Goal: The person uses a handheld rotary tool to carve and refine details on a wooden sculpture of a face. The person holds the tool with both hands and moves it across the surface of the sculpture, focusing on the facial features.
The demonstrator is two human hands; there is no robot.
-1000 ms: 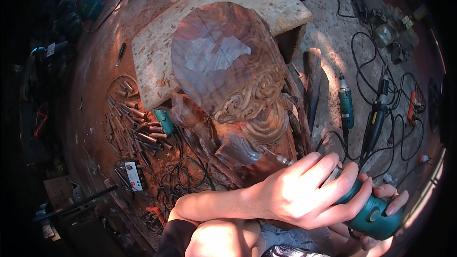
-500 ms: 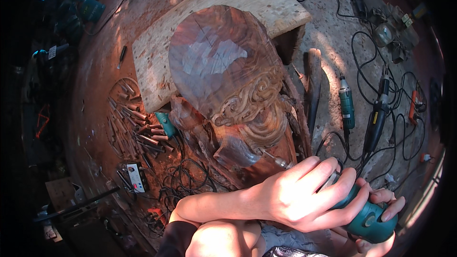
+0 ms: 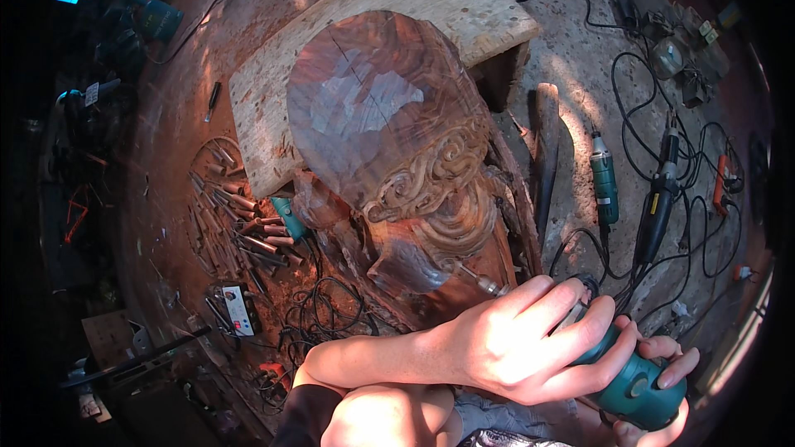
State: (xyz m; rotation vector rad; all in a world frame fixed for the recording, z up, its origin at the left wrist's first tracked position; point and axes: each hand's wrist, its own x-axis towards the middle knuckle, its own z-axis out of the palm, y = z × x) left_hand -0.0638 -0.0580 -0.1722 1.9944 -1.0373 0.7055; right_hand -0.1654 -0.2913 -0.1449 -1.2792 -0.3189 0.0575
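A green die grinder (image 3: 636, 393) lies in both my hands, its metal nose pointing left. My left hand (image 3: 517, 339) is wrapped over the front part of it, the forearm crossing my knee. My right hand (image 3: 667, 368) grips the rear of the body, partly hidden behind it. The slim bit (image 3: 482, 278) reaches the lower edge of a carved wooden piece (image 3: 364, 112); whether it touches cannot be made out. The carving has a smooth, cracked rounded top, with scrolls (image 3: 435, 174) and curved grooves cut below.
The carving leans on a wooden board (image 3: 261, 116). Several chisels (image 3: 240, 211) lie in a pile at left, near tangled cables (image 3: 323, 314) and a small white control box (image 3: 237, 310). At right are another green grinder (image 3: 604, 178), a black power tool (image 3: 657, 207) and a wooden mallet-like stick (image 3: 546, 141).
The carving has shifted slightly left. The grinder and my right hand have moved a little left and down; both hands keep their hold.
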